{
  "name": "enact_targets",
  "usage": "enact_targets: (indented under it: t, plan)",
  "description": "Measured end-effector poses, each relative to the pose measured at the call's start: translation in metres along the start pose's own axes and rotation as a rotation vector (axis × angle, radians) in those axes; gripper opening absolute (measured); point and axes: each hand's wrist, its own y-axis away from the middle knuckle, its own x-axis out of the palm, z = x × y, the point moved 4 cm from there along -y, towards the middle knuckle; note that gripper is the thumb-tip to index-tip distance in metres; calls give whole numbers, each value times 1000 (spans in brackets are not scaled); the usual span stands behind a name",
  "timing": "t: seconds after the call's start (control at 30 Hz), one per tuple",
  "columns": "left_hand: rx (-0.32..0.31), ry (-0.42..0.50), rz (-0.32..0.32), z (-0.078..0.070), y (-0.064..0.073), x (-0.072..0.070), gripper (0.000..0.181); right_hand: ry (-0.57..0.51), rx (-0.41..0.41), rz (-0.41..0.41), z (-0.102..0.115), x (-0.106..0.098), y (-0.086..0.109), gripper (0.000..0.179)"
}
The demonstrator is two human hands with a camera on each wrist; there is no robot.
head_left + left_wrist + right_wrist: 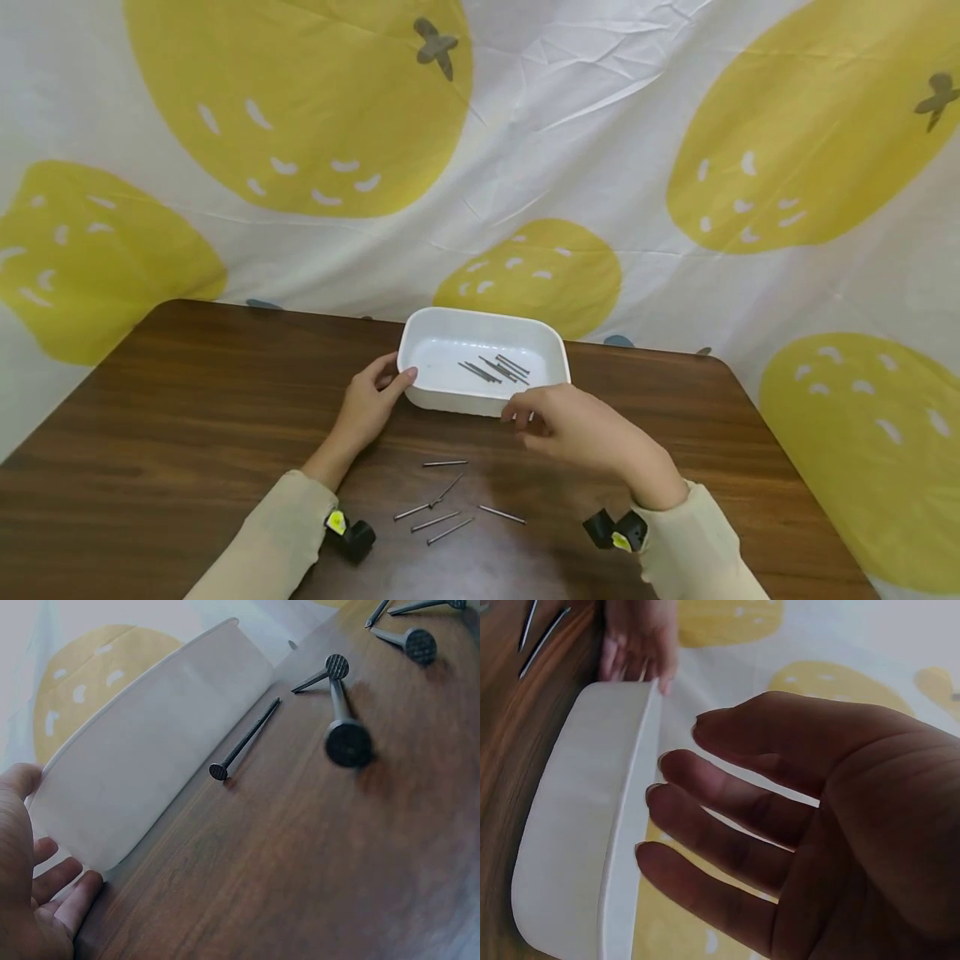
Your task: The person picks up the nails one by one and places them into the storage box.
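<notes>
Nails (502,514) lie on the table (225,433) nearer you than both hands and in the white dish (450,403) beyond your relaxed, empty right hand (577,425), so best steady that dish with your left hand (367,407), which grips one end.

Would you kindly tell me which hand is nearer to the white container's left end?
Left: the left hand holds that end of the white container, while the right hand, holding nothing, is at the near side, toward the right end.
</notes>
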Motion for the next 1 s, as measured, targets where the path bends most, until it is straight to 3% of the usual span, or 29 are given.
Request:
enact_targets:
  t: [0.27, 0.57, 1.0]
  plan:
    - [5, -1, 3, -1, -3, 4, 56, -123, 14, 7, 1, 26, 20, 17]
    - [-3, 4, -8, 0, -1, 1, 56, -42, 6, 45, 4, 45, 19, 15]
    - [-4, 1, -4, 0, 0, 2, 57, 41, 75, 131, 14, 71, 13, 23]
